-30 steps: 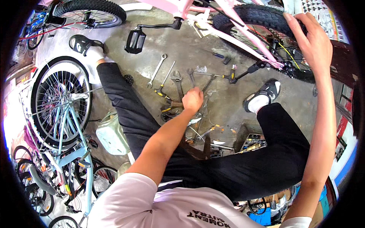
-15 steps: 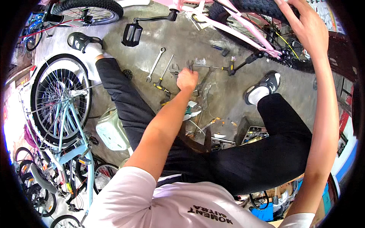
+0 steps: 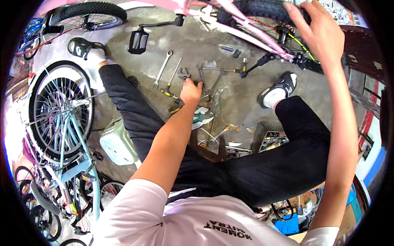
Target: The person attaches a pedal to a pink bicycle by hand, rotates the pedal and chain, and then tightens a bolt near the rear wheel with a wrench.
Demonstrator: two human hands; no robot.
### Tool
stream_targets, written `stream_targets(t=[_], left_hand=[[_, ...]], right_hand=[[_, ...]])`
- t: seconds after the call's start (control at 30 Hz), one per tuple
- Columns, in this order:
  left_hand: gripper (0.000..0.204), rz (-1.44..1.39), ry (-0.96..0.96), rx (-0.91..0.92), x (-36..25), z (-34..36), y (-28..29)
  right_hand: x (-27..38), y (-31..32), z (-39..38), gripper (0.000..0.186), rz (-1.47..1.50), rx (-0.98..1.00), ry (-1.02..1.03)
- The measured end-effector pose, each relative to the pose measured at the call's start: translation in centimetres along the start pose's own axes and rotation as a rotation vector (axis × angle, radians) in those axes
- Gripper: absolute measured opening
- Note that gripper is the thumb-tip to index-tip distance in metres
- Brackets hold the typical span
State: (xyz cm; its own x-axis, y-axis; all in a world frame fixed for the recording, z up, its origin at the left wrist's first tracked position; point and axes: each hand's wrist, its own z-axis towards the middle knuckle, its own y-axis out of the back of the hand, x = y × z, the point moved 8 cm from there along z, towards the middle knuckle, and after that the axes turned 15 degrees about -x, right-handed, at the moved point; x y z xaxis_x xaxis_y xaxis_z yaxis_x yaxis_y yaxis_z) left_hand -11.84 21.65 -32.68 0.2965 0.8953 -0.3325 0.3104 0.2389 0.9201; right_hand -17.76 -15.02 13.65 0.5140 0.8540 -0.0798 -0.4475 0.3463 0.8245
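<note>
My left hand (image 3: 191, 91) is low over the floor, its fingers closed round the handle of an adjustable wrench (image 3: 183, 74), whose jaws stick out beyond them. Beside it lie a long combination wrench (image 3: 163, 69) and a T-handle hex key with a yellow and black grip (image 3: 166, 91). Another open-ended wrench (image 3: 200, 73) and a second T-handle tool (image 3: 243, 67) are just to the right. My right hand (image 3: 324, 35) rests raised against the black tire (image 3: 266, 8) of a pink bicycle (image 3: 262, 35), thumb and fingers spread apart; some fingertips are hard to see.
A pedal on its crank (image 3: 138, 42) juts out at the upper left. A light-blue bicycle (image 3: 72, 135) with its wheel up stands on the left, near a pale green plastic container (image 3: 119, 143). An open toolbox (image 3: 271, 140) sits by my right leg, with loose small tools before me.
My left hand has drawn slightly left and nearer to me, along the adjustable wrench. My right hand stays at the tire. The whole view has shifted a little.
</note>
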Motion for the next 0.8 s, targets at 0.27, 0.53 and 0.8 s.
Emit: stream_targets(t=[0.27,0.53,0.8], left_hand=[[0.037,0.17,0.025,-0.078,-6.4,-0.1,1.8],[0.036,0.126,0.038,-0.053,-2.9,1.5,3.3],[0.03,0.305,-0.208,-0.106,-4.0,0.4,1.5]], right_hand=[[0.5,0.2,-2.8,0.045,0.034,-0.149,0.132],[1.2,1.4,-1.3,0.038,-0.044,-0.153,0.08],[2.0,0.3,-1.4,0.043,-0.024,-0.185,0.118]])
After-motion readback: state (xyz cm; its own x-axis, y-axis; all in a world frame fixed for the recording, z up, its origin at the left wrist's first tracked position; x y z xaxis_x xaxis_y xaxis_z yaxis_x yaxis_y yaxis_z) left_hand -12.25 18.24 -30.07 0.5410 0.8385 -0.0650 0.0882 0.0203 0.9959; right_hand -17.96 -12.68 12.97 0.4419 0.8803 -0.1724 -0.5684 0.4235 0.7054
